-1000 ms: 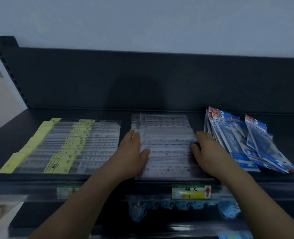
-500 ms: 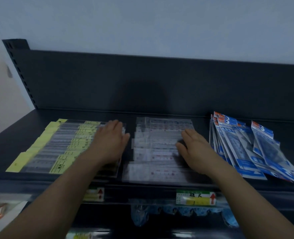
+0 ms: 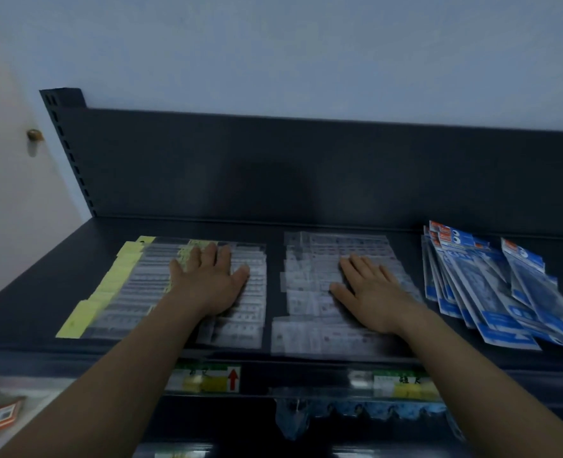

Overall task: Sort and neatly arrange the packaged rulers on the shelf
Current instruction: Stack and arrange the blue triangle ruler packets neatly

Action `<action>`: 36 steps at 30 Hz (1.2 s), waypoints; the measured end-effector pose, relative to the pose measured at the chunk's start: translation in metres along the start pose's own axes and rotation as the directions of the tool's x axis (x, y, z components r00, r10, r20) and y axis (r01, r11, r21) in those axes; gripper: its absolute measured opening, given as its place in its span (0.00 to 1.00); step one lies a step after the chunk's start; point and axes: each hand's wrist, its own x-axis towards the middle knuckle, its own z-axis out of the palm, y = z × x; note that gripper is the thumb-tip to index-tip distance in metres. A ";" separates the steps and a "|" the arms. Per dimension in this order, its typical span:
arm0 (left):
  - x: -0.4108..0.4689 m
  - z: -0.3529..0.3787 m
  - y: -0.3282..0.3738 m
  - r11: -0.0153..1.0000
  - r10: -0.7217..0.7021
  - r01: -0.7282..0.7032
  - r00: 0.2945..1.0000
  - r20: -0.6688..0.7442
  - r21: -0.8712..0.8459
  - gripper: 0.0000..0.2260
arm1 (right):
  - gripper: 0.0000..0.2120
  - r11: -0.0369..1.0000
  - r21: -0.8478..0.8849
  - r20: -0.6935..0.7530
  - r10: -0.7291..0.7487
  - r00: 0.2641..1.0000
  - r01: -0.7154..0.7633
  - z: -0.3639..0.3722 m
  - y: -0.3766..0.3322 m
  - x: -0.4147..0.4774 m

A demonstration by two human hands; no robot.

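Observation:
Three groups of packaged rulers lie on the dark shelf (image 3: 25,312). On the left is a fanned stack of clear packs with yellow labels (image 3: 131,285). My left hand (image 3: 212,280) rests flat on it, fingers straight and spread. In the middle lies a stack of plain clear ruler packs (image 3: 306,292). My right hand (image 3: 371,289) presses flat on its right half, fingers straight. On the right, blue-and-white packs (image 3: 491,292) lie fanned out, untouched.
The shelf's dark back panel (image 3: 306,166) rises behind the stacks. Price labels (image 3: 212,380) sit on the front rail. Blue packs (image 3: 356,411) hang below the rail. An orange box (image 3: 1,416) lies at lower left.
My left hand has moved from the middle clear stack onto the yellow-labelled stack. My right hand has shifted from that stack's right edge onto its top. The view has shifted left and closer.

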 end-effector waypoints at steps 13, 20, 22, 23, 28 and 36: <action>-0.037 -0.039 0.068 0.858 0.317 -0.455 0.834 -0.452 -0.238 0.15 | 0.24 0.981 0.170 -0.390 0.158 0.907 -0.098 -0.048 0.028 -0.052; -0.056 -0.031 0.142 0.774 0.430 -0.581 0.775 -0.464 -0.252 0.16 | 0.19 0.976 0.167 -0.468 0.204 0.860 -0.140 -0.056 0.069 -0.094; -0.060 -0.029 0.166 0.760 0.458 -0.602 0.763 -0.455 -0.244 0.16 | 0.19 0.973 0.171 -0.492 0.221 0.842 -0.155 -0.061 0.089 -0.104; -0.062 -0.028 0.177 0.757 0.465 -0.605 0.765 -0.446 -0.248 0.17 | 0.19 0.973 0.168 -0.494 0.224 0.840 -0.161 -0.063 0.101 -0.109; -0.062 -0.013 0.233 0.801 0.425 -0.543 0.812 -0.400 -0.251 0.18 | 0.16 0.970 0.182 -0.466 0.232 0.854 -0.164 -0.065 0.163 -0.117; -0.066 0.005 0.311 0.846 0.352 -0.446 0.878 -0.323 -0.291 0.18 | 0.18 0.988 0.110 -0.347 0.143 0.927 -0.111 -0.062 0.240 -0.093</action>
